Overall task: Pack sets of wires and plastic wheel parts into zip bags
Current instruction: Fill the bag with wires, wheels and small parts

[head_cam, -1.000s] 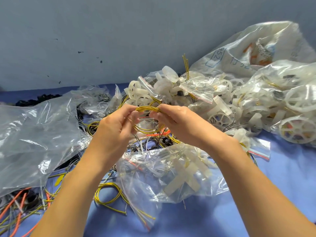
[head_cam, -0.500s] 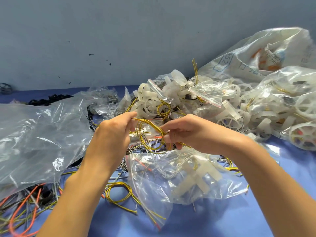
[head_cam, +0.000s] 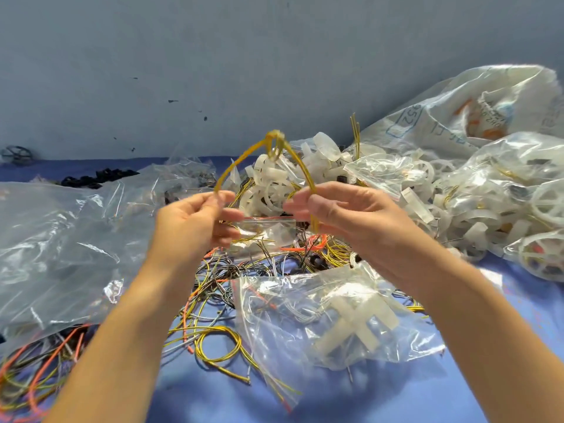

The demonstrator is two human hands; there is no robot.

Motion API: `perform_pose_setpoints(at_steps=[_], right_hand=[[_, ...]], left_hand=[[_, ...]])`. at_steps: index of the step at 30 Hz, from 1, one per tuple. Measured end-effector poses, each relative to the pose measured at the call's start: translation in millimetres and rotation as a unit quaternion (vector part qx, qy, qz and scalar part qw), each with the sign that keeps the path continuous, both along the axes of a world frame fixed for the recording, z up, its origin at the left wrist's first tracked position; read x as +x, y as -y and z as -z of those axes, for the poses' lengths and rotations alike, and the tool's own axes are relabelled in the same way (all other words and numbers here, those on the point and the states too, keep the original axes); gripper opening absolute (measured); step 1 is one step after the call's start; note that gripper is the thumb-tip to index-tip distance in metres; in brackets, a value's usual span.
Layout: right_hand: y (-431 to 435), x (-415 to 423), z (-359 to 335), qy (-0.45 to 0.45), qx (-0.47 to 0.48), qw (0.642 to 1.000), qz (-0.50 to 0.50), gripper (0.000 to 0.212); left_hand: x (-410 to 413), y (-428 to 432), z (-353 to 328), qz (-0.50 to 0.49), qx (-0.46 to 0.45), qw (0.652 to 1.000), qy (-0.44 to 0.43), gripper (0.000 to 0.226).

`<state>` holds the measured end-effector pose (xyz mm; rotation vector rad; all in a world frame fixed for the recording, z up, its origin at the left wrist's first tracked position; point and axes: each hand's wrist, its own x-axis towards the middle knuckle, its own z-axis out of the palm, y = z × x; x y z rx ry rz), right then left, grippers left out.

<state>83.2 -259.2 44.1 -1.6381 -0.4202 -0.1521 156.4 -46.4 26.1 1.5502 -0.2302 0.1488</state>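
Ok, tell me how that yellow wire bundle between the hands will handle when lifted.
Yellow wire bundle: probably springy rather than limp, since it holds an arch between the left hand and right hand. Likely very light; fingertip pinches carry it. Its twisted top may snag on loose wires below.

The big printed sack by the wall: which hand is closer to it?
Right. The right hand, holding the yellow wire, is left of and in front of the printed sack; the left hand, holding the wire's other side, is further left.
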Motion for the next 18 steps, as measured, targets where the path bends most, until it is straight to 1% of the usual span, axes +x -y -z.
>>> perform_pose_setpoints(at_steps=[1,2,4,7,9,11,13,14,16,18], right_hand=[[-8,2,3,-0.017,0.038,0.999,-0.003,0.024],[-17,4,6,-0.029,0.068,0.997,-0.007,0.027],[-31,8,10,-0.038,0.124,0.991,-0.02,0.029],[-35,12,9,-0.033,0.195,0.98,-0.034,0.029],[-34,14,8,-0.029,0.219,0.975,-0.029,0.028],[-33,16,10,-0.037,0.231,0.972,-0.022,0.025],[-34,19,13,-0.042,0.207,0.977,0.006,0.025],[-32,20,15,-0.04,0.172,0.984,0.032,0.026],[-27,20,15,-0.045,0.082,0.993,0.073,0.031],[-18,18,15,-0.072,-0.013,0.994,0.079,0.037]], left_hand=[[-10,11,-3,0.056,-0.036,0.998,-0.012,0.021],[-18,22,-5,0.098,-0.044,0.994,-0.001,0.022],[-32,41,-6,0.156,-0.048,0.986,0.044,0.022],[-36,51,-6,0.168,-0.05,0.982,0.075,0.023],[-34,50,-5,0.168,-0.039,0.982,0.077,0.023],[-33,48,-5,0.195,-0.048,0.977,0.073,0.021],[-31,45,-4,0.212,-0.035,0.974,0.075,0.021],[-29,42,-2,0.203,-0.01,0.976,0.08,0.022],[-23,33,2,0.159,0.048,0.982,0.086,0.023],[-15,17,8,0.088,0.111,0.986,0.087,0.025]])
